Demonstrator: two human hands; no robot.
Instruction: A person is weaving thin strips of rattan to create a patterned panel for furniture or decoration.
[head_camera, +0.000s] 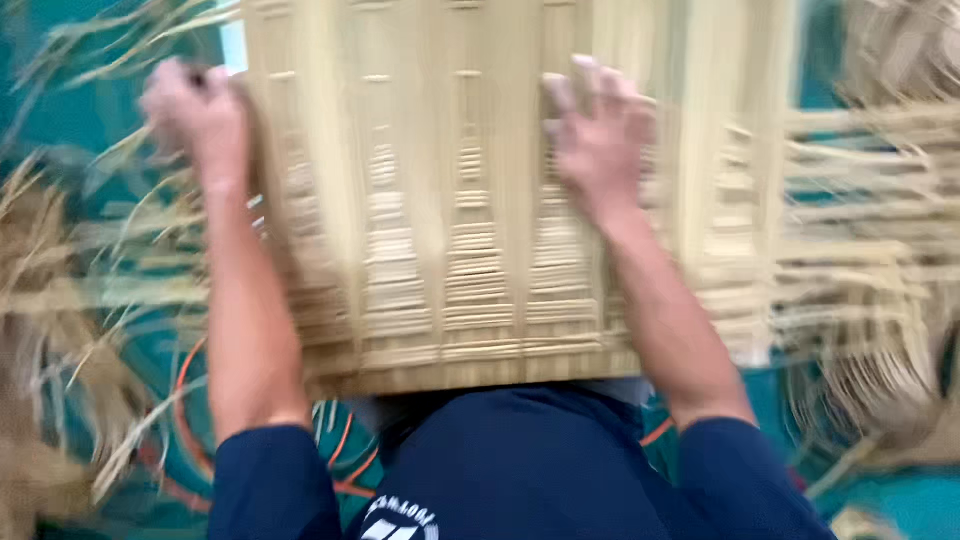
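Steadying the woven mat (440, 230) on the lap, both hands work its far half. The left hand (195, 115) is clenched at the mat's left edge, seemingly pinching a straw (150, 135); blur hides the grip. The right hand (598, 135) lies spread and flat on the mat, grasping nothing. Pressing evenly there should keep the weave flat while the left pulls snug.
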